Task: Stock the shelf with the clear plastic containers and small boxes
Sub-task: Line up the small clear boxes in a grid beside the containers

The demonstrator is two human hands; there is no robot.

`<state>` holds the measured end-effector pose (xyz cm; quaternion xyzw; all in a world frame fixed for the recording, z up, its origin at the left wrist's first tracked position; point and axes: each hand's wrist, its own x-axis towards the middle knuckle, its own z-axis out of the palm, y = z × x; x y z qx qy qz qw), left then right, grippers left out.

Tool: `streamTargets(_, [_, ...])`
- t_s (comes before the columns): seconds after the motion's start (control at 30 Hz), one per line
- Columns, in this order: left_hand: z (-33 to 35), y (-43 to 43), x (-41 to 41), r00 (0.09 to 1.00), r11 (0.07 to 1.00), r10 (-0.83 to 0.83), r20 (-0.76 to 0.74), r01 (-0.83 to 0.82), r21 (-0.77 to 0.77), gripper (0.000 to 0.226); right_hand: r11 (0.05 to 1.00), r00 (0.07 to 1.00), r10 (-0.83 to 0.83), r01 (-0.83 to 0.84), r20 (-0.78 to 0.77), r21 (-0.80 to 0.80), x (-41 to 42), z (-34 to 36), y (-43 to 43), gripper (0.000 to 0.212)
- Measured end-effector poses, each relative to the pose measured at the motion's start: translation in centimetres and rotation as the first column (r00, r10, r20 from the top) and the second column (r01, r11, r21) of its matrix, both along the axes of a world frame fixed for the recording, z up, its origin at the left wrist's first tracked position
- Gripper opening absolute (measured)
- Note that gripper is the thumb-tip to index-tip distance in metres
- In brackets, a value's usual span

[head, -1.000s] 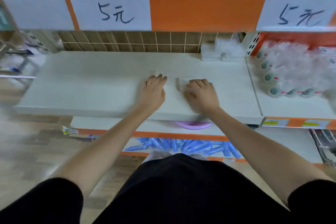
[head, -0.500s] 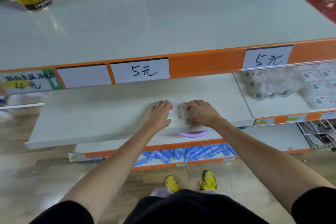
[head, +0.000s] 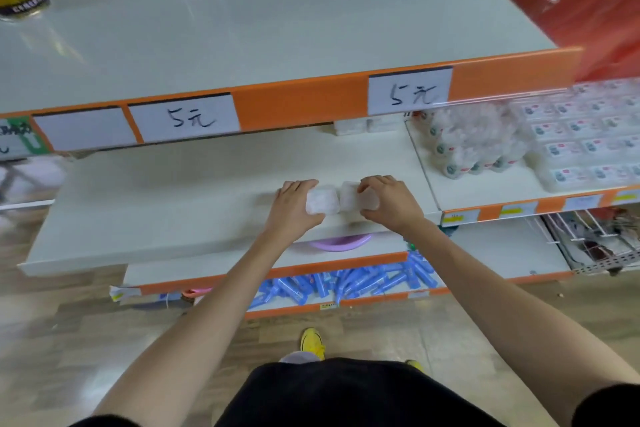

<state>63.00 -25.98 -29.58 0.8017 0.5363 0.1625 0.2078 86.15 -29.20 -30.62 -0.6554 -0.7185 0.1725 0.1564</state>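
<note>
- Our left hand (head: 294,210) curls around one clear plastic container (head: 321,202), thumb on the near side and fingers over the far edge. Our right hand (head: 393,206) pinches a second container (head: 354,199) in much the same way.
- Both containers sit between our two hands, touching or nearly touching each other, low over the front part of the pale shelf (head: 166,208). We cannot tell whether they rest on it or hang just above it.
- Beyond our right hand, at the back of the shelf under the orange rail (head: 294,104), stands a small stack of similar containers (head: 360,125). Further off to that hand's right lie wrapped bottles (head: 474,146).
- We judge the step in hand to be setting this pair down. Only the back stack shows on this board, so stocking looks early.
- As we read it, the next move calls for sliding the pair away from us toward the back stack. They should stay square and side by side, and then both grips should loosen gently so the light plastic does not tip.
</note>
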Motion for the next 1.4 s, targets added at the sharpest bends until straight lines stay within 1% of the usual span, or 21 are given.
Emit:
streamTargets(0.1, [1.0, -1.5, 3.6, 0.999, 0.999, -0.012, 0.038, 0.011, 0.04, 0.066, 0.999, 0.999, -0.039, 0.04, -0.037, 0.033, 4.1, 0.8, -2.0, 0.045])
streamTargets(0.23, [2.3, -3.6, 9.7, 0.998, 0.995, -0.056, 0.038, 0.053, 0.082, 0.066, 0.992, 0.993, -0.099, 0.104, -0.063, 0.074, 10.2, 2.0, -4.8, 0.044])
streamTargets(0.43, [3.0, -6.2, 20.4, 0.991, 0.992, -0.103, 0.088, 0.096, 0.088, 0.065, 0.968, 0.978, -0.19, 0.202, -0.087, 0.146, 19.9, 3.2, -8.5, 0.044])
streamTargets(0.73, [4.6, -7.2, 34.8, 0.969, 0.972, -0.226, 0.104, 0.217, 0.087, 0.065, 0.923, 0.931, -0.318, 0.347, -0.178, 0.167, 32.7, 4.2, -12.1, 0.044])
streamTargets(0.9, [4.5, -5.9, 42.1, 0.959, 0.962, -0.27, 0.09, 0.264, 0.073, 0.068, 0.893, 0.901, -0.386, 0.419, -0.2, 0.164, 39.5, 4.2, -11.7, 0.045])
streamTargets(1.03, [3.4, -3.8, 48.0, 0.951, 0.956, -0.292, 0.102, 0.287, 0.062, 0.07, 0.885, 0.894, -0.417, 0.44, -0.165, 0.151, 45.7, 3.6, -10.6, 0.047])
streamTargets(1.2, [2.5, -1.0, 55.1, 0.952, 0.963, -0.268, 0.151, 0.263, 0.05, 0.068, 0.875, 0.885, -0.448, 0.464, -0.128, 0.143, 53.5, 3.6, -8.1, 0.047])
streamTargets(1.4, [1.6, 1.2, 61.1, 0.96, 0.971, -0.236, 0.153, 0.237, 0.012, 0.068, 0.901, 0.905, -0.416, 0.423, -0.09, 0.097, 60.2, 3.1, -3.6, 0.048])
